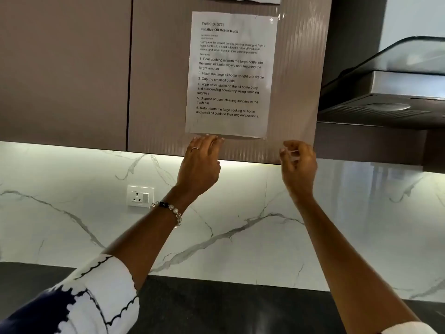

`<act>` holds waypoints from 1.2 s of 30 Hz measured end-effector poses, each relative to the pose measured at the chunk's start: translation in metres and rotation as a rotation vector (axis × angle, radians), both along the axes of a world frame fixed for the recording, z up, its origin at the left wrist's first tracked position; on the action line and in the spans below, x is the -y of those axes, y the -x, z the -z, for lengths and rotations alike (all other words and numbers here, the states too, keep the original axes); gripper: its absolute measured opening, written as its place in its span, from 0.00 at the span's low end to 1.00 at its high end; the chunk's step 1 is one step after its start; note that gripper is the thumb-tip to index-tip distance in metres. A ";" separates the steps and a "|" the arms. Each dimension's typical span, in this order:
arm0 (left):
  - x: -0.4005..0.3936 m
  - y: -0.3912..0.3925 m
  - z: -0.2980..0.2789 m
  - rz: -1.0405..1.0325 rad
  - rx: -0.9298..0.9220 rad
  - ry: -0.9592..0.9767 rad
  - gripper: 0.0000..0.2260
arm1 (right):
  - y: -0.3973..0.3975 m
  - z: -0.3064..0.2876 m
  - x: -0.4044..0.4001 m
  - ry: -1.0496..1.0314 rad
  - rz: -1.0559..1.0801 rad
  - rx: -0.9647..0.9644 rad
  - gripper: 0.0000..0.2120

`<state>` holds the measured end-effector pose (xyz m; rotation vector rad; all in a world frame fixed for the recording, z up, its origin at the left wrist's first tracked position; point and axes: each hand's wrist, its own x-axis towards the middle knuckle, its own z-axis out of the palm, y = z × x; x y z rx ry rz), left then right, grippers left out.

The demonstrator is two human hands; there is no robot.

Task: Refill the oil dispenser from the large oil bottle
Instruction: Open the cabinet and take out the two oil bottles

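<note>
Neither the oil dispenser nor the large oil bottle is in view. A printed task sheet (231, 73) hangs on a brown upper cabinet door (159, 80). My left hand (199, 165) is raised to the sheet's bottom edge, and its fingertips press there against the door. My right hand (298, 165) is up at the same height, further right. Its curled fingers pinch the end of a strip of clear tape (252, 143) that runs along the door between the two hands.
A range hood (385, 97) juts out at the upper right beside the cabinet. Below the cabinets are a white marble backsplash (240, 213) with a wall socket (140, 196), and a dark countertop (216, 304) at the bottom.
</note>
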<state>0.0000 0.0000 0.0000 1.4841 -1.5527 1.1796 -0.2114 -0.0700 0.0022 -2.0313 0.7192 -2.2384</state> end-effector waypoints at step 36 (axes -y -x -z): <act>-0.165 0.094 0.001 0.614 -0.326 0.107 0.20 | 0.003 0.017 -0.230 -0.435 -0.810 0.934 0.06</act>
